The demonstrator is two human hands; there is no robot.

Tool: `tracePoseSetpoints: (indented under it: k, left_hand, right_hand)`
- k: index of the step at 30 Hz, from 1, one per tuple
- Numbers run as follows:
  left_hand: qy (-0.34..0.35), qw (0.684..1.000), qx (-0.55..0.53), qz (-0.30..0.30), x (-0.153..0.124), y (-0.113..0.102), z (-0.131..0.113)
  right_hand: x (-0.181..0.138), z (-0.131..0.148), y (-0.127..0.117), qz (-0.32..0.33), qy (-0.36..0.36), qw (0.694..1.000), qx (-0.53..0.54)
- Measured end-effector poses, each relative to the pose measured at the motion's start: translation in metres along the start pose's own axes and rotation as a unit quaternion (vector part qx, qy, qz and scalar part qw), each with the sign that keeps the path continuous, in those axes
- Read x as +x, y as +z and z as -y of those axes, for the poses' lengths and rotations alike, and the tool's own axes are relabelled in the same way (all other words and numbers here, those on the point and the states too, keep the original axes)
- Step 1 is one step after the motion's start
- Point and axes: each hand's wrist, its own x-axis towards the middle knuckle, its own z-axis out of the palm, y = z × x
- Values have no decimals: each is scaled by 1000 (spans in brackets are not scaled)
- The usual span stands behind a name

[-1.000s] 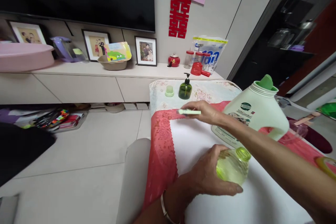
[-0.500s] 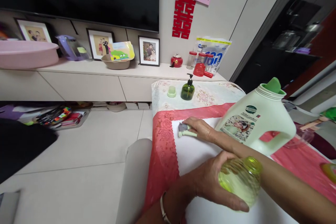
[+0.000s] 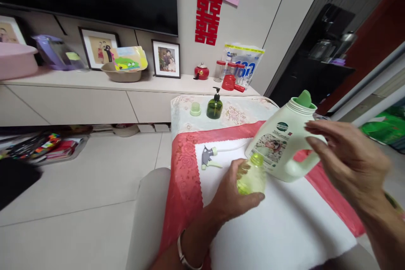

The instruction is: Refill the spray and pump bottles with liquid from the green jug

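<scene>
My left hand is wrapped round a small clear green bottle that stands open-topped on a white cloth. A grey and pale green spray head lies on the cloth to the left of the bottle. My right hand hovers with fingers spread, empty, beside the handle of a large white detergent jug with a green spout. The jug stands just behind the small bottle.
A dark green pump bottle and a pale green cap sit at the table's far end. Red tablecloth borders the white cloth. Behind, a low cabinet holds framed photos, jars and a red teapot. Clutter lies on the floor at left.
My right hand set the spray head down on the cloth and pulled back to the jug. My left hand kept the small bottle and shifted it left, closer to the jug.
</scene>
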Motion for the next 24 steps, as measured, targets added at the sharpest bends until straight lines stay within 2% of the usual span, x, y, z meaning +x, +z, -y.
tracePoseSetpoints:
  k: [2,4,7,9,12,15,20,24]
  left_hand:
    - [8,997,26,-67,3,2,4]
    - [22,993,42,-106,7,3,8]
    - [40,989,48,-132,10,3,13]
    - [49,987,54,-140,12,3,17]
    - [57,986,72,-139,13,3,22]
    - [62,985,87,-134,15,3,26]
    - [69,984,96,-134,17,3,29]
    - [72,982,107,-136,18,3,30]
  right_hand:
    - [-13,-10,-22,-66,85,994,-33]
    - [-27,-26,-35,-105,202,974,-1]
    - [-47,-51,-40,-81,337,935,75]
    - [-58,-65,-37,-39,387,914,115]
    - [-69,-78,-26,20,428,886,178]
    - [-74,-84,-9,50,453,861,225]
    - [-75,-90,18,9,479,837,265]
    - [-70,-92,29,-40,488,829,270]
